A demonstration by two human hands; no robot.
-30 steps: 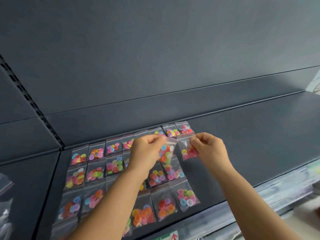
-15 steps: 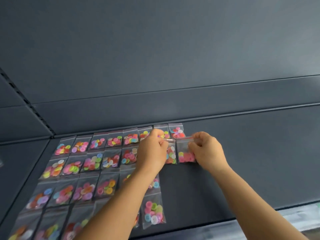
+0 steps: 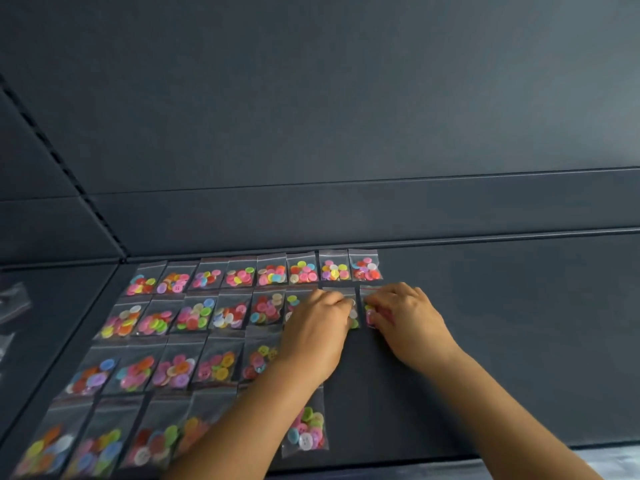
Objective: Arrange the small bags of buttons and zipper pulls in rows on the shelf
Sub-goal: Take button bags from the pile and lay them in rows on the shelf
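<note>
Small clear bags of coloured buttons lie in rows on the dark shelf (image 3: 502, 341), with the back row (image 3: 270, 273) along the rear wall. My left hand (image 3: 317, 332) has curled fingers on a bag (image 3: 353, 316) near the right end of the second row. Just right of it, my right hand (image 3: 407, 318) pinches a bag of pink buttons (image 3: 369, 308) that lies on the shelf. Both bags are mostly covered by my fingers. One bag (image 3: 306, 431) lies alone near the front, beside my left forearm.
The dark back panel (image 3: 311, 133) rises behind the shelf, with a slotted upright (image 3: 62, 161) at the left. Clear bags (image 3: 14, 301) show on the neighbouring shelf at far left. The shelf's right half is bare. Its front edge (image 3: 450, 457) runs below my arms.
Both hands have come down from holding two bags in the air to laying them side by side in the second row. The view has tilted down and shifted.
</note>
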